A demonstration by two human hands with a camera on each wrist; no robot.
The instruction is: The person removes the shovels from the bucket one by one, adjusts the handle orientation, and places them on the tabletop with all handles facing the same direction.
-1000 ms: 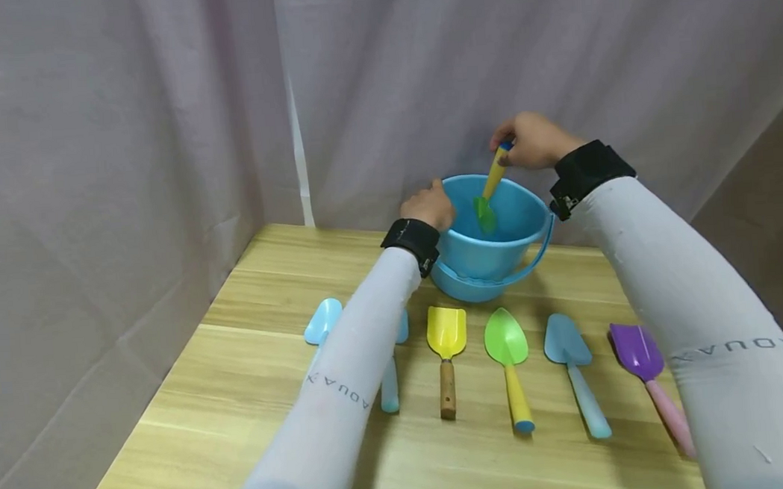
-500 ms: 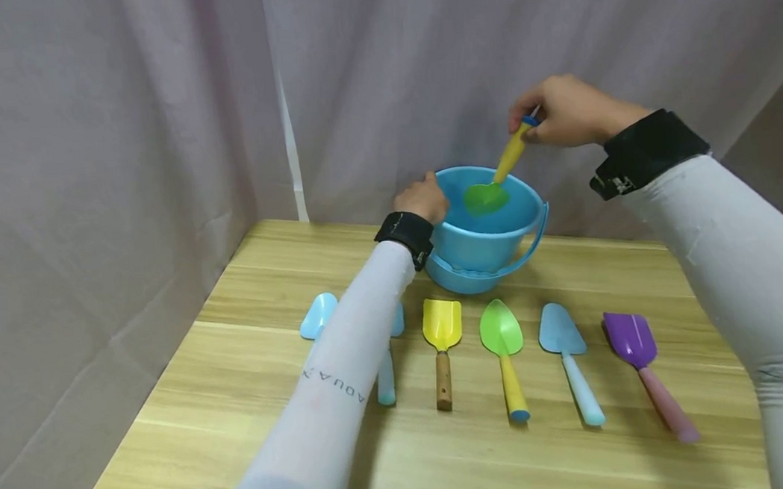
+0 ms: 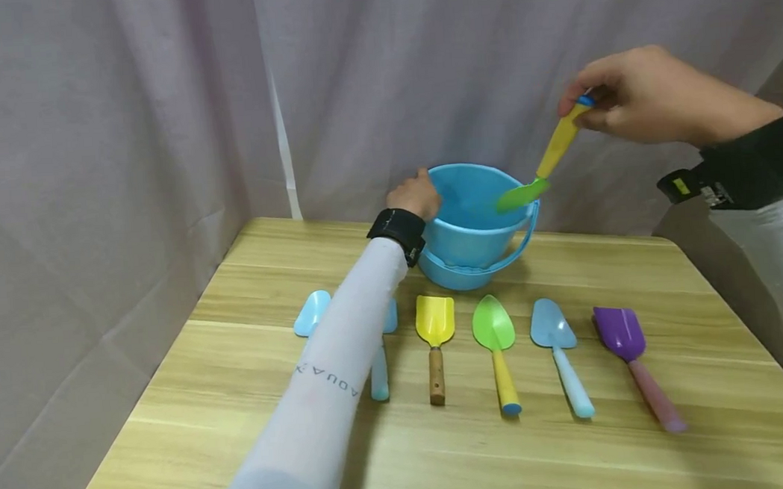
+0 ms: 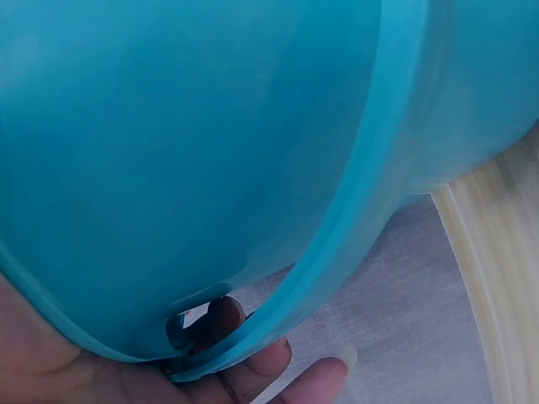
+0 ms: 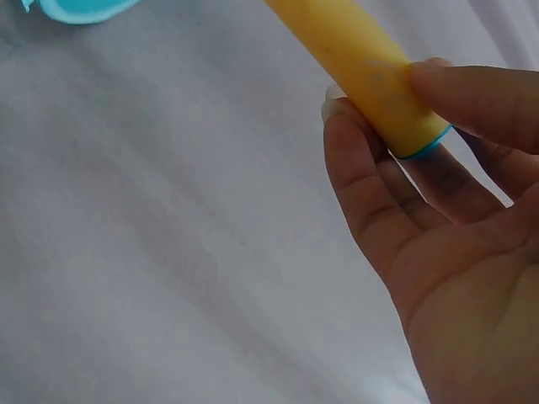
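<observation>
- While the left hand (image 3: 417, 193) grips the rim of the blue bucket (image 3: 478, 228), fingers curled over its edge, the right hand (image 3: 651, 94) pinches the top end of a green scoop (image 3: 540, 166).
- Held aloft, the scoop slants down — its green blade just over the bucket's right rim, its handle smooth and yellow with a blue tip.
- Glossy plastic, round bucket — it stands at the back of the wood-grain table (image 3: 240, 403).

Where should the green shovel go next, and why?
Probably down onto the table, at the right end of the row. The right hand pinches the green shovel over the bucket rim, which the left hand holds.
</observation>
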